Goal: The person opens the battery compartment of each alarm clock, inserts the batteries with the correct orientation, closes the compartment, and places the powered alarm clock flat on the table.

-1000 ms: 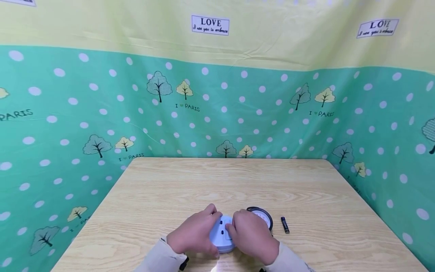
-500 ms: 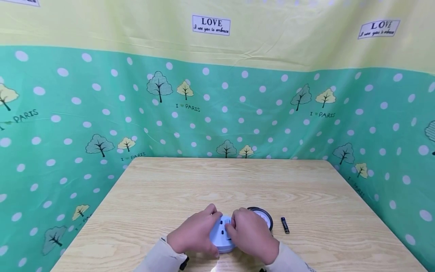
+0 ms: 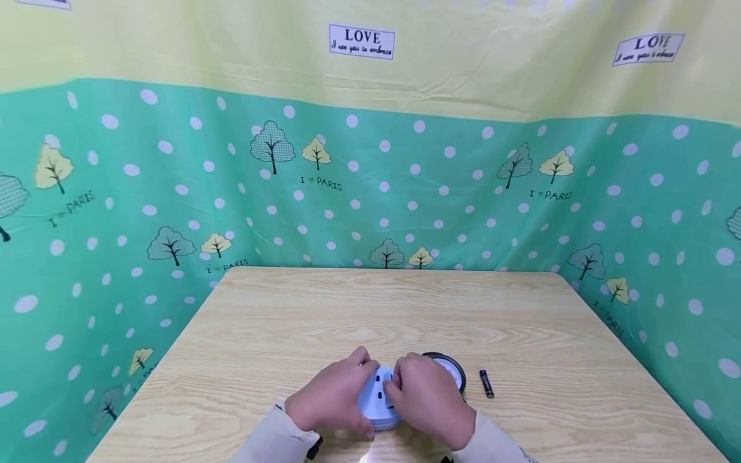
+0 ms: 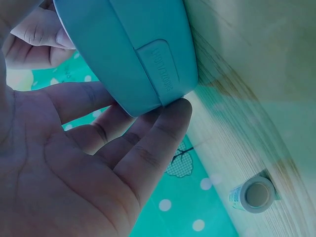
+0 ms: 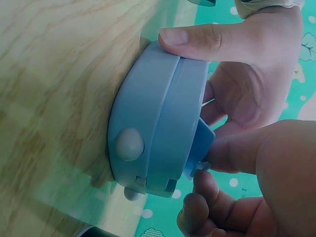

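Observation:
A light-blue alarm clock (image 3: 372,406) lies face down on the table, its back with two small black knobs turned up. My left hand (image 3: 338,397) grips its body from the left, thumb on the near edge and fingers round the far side. In the left wrist view, raised snooze lettering (image 4: 163,69) shows on its side. My right hand (image 3: 428,400) pinches the battery cover (image 5: 201,143) between thumb and fingertip, and the cover stands tilted up from the back. Two pale round bumps, one of them a knob-like foot (image 5: 130,144), show on the clock's side.
Just beyond my right hand lies a round black-rimmed dial (image 3: 457,368), partly hidden. A dark battery (image 3: 486,384) lies on the wooden table (image 3: 324,308) farther right. A small cylinder (image 4: 254,195) shows end-on in the left wrist view. Patterned green cloth hangs around the table.
The battery cover lay flat a second ago; since then its near end has been lifted by my right hand. My left hand keeps its grip on the alarm clock.

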`<state>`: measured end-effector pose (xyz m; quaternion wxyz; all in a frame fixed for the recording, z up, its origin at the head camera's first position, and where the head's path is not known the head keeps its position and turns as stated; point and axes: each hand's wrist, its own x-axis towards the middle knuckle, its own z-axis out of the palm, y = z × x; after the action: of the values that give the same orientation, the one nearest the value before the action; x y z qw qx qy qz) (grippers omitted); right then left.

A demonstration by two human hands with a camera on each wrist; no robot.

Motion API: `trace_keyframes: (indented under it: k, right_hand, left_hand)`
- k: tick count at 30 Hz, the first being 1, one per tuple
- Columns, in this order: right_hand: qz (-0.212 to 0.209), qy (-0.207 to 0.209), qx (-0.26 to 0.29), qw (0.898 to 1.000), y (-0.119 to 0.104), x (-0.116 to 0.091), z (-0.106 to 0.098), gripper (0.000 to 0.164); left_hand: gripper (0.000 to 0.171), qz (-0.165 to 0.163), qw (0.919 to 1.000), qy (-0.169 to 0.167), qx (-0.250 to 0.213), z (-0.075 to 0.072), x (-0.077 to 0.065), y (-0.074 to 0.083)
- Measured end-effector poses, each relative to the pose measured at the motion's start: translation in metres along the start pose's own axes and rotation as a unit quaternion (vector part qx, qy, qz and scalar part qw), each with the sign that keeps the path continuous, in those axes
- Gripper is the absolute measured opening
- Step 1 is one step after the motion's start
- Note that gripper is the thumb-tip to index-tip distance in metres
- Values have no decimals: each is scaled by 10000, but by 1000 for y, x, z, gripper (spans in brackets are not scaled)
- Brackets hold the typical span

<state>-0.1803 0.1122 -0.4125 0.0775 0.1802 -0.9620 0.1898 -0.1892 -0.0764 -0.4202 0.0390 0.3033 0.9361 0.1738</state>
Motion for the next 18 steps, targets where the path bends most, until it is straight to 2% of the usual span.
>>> trace_keyframes:
  k: [5, 18]
  right_hand:
    - [-24, 12, 0, 10000, 1, 0, 0, 32]
    - [-14, 34, 56, 10000, 1, 0, -2, 31]
  left_hand:
    - [97, -89, 9999, -59, -78, -1, 0, 0]
    - [97, -12, 10000, 4, -7, -1, 0, -1]
